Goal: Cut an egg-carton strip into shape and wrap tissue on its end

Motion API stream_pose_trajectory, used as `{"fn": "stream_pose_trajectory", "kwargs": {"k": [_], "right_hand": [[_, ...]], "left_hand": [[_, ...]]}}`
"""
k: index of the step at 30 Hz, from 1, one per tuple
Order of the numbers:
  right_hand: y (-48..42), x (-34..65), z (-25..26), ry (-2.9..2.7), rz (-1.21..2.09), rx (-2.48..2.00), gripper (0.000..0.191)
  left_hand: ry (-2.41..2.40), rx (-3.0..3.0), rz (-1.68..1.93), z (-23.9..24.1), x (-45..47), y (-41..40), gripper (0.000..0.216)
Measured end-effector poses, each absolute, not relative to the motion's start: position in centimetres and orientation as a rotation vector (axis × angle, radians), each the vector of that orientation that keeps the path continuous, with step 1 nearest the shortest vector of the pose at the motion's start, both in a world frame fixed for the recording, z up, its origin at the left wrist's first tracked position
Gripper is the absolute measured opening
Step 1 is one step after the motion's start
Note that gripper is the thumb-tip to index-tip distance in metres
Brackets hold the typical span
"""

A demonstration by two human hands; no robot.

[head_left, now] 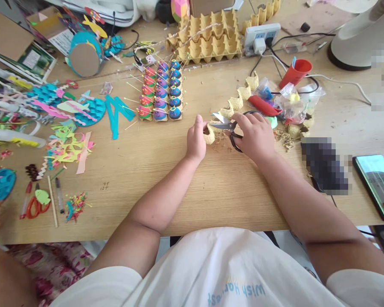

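My left hand point(196, 140) is closed on a small beige egg-carton cup point(209, 135) at the middle of the wooden table point(166, 187). My right hand point(254, 135) grips black-handled scissors point(225, 124), whose open silver blades point left at the cup's rim. Cardboard crumbs lie on the table under the blades. Several cut carton cups point(240, 100) stand in a curved row just behind my hands.
Painted cups with pins point(161, 96) stand in rows at the back centre, with egg trays point(208, 38) behind. Coloured paper scraps and blue craft pieces point(67, 123) fill the left. A red cup point(296, 71), plastic bags point(294, 102), a power strip point(262, 35) and a phone point(379, 185) are on the right.
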State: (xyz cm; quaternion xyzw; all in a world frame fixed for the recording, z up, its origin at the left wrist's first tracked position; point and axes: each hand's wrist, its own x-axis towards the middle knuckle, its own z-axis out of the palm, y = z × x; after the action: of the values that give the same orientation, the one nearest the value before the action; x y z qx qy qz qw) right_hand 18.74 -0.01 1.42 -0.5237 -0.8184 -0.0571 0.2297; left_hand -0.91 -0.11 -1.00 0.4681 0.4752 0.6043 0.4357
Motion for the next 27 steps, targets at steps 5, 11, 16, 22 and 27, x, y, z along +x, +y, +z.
{"fn": "stream_pose_trajectory", "kwargs": {"k": [5, 11, 16, 22, 27], "right_hand": [[-0.1, 18.8, 1.9, -2.296, -0.094, -1.448, 0.027], [-0.1, 18.8, 2.8, -2.329, -0.026, -1.491, 0.015], [0.0, 18.8, 2.5, -2.312, -0.050, -1.503, 0.013], [0.0, 18.8, 2.5, -2.335, -0.096, -1.511, 0.014], [-0.1, 18.8, 2.7, -2.341, -0.085, -1.529, 0.016]], "left_hand": [[1.218, 1.148, 1.490, -1.0, -0.9, 0.1, 0.068], [1.182, 1.179, 1.508, -1.4, -1.1, 0.3, 0.069], [1.149, 1.185, 1.539, -1.8, -1.3, 0.5, 0.071], [1.128, 1.160, 1.545, -1.9, -1.3, 0.6, 0.073], [1.130, 1.169, 1.552, -1.9, -1.3, 0.6, 0.071]]}}
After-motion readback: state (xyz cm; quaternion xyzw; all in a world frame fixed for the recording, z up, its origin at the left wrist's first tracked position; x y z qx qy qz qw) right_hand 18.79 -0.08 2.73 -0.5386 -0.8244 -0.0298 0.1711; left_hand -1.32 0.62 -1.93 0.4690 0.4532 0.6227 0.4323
